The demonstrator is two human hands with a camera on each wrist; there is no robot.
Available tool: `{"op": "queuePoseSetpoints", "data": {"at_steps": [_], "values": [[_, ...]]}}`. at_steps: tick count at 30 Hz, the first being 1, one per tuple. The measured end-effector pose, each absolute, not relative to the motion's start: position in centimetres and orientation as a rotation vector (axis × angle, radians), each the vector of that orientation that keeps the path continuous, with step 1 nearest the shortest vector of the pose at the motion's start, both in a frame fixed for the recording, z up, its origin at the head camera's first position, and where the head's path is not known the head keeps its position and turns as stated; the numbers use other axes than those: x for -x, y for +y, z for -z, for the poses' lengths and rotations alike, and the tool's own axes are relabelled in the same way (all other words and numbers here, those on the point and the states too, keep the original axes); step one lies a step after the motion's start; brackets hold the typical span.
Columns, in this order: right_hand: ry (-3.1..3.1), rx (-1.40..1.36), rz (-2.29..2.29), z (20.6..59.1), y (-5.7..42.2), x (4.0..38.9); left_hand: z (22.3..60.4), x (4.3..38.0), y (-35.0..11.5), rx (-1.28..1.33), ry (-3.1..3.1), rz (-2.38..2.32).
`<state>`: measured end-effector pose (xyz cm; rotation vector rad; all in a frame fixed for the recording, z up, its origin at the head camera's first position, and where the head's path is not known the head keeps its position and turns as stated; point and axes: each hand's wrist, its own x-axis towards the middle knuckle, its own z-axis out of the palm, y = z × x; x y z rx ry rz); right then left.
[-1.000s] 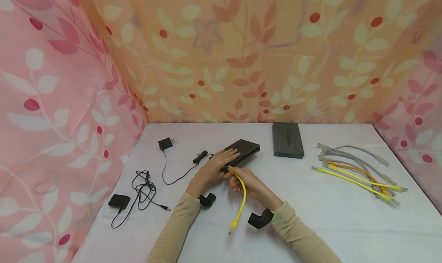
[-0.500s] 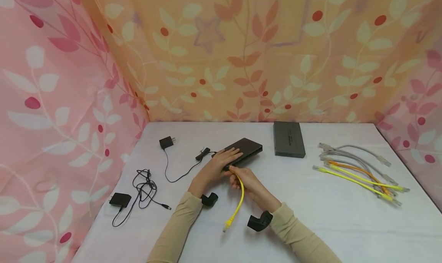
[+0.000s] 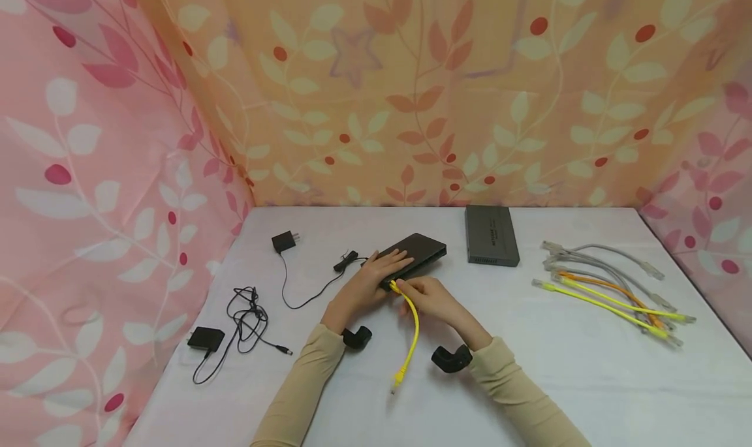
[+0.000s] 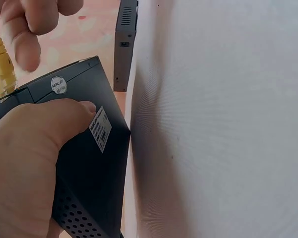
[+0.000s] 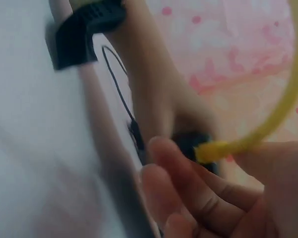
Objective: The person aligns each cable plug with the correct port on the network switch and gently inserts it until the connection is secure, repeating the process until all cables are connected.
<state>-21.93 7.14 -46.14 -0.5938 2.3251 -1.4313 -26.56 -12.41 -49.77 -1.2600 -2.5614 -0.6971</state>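
My left hand point(image 3: 371, 278) grips a black network switch point(image 3: 422, 250), tilted, its fingers spread over the top. In the left wrist view the thumb lies across the labelled underside of the switch point(image 4: 89, 144). A yellow network cable point(image 3: 414, 333) has one plug point(image 4: 2, 74) at a port on the switch's near edge. Its other end hangs in front of the hands. My right hand point(image 3: 431, 298) is right beside the plugged end. Seen from the right wrist, its fingers point(image 5: 174, 168) are apart from the thumb, and the cable point(image 5: 278, 119) passes by the thumb.
A second switch point(image 3: 492, 235) lies at the back. Several grey, orange and yellow network cables point(image 3: 611, 290) lie to the right. On the left are a power adapter point(image 3: 205, 339) with a tangled cord and another adapter point(image 3: 284, 241), whose cord runs towards the held switch.
My right hand has shifted slightly right and loosened from the plug it pinched. The cable's loose end swung left, then back right. My left hand keeps its grip on the switch.
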Motion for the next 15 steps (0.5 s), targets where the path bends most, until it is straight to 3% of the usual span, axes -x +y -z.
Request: {"op": "queuePoseSetpoints", "data": {"at_steps": [15], "values": [[2.604,0.631,1.265,43.7,12.4,23.3,49.8,26.6,-12.5,1.216,-2.608,0.688]]}}
